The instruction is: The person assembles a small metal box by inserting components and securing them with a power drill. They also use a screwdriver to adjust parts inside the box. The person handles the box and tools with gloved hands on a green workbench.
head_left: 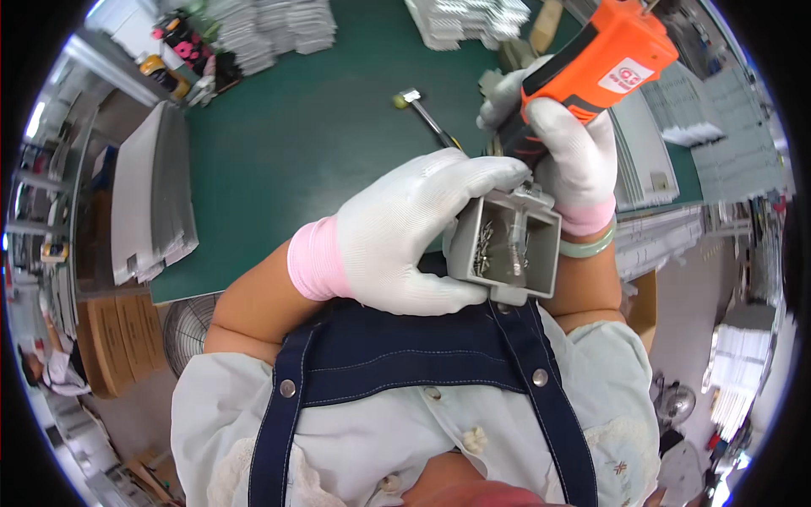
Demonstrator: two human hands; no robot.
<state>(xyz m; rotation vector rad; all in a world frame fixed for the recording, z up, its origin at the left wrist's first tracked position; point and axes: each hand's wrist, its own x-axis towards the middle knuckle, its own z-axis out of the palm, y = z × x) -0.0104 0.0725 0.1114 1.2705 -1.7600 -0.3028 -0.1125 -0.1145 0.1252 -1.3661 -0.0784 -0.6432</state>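
My right hand (579,156), in a white glove with a pink cuff, is closed around the dark grip of an orange-and-black handheld power tool (596,63). The tool tilts up to the right. Close to my chest, my left hand (405,228), gloved the same way, grips an open grey box (545,262) between thumb and fingers. Several thin metal pins (483,249) lie inside it beside a clear part. The box sits right below the tool's lower end; whether the two are joined I cannot tell.
A hammer (429,118) lies on the green tabletop (279,152) beyond my left hand. Stacked metal parts (274,34) stand at the back, with another stack (469,21) farther right. Panels (152,194) line the left edge, and more sheets (646,156) lie at the right.
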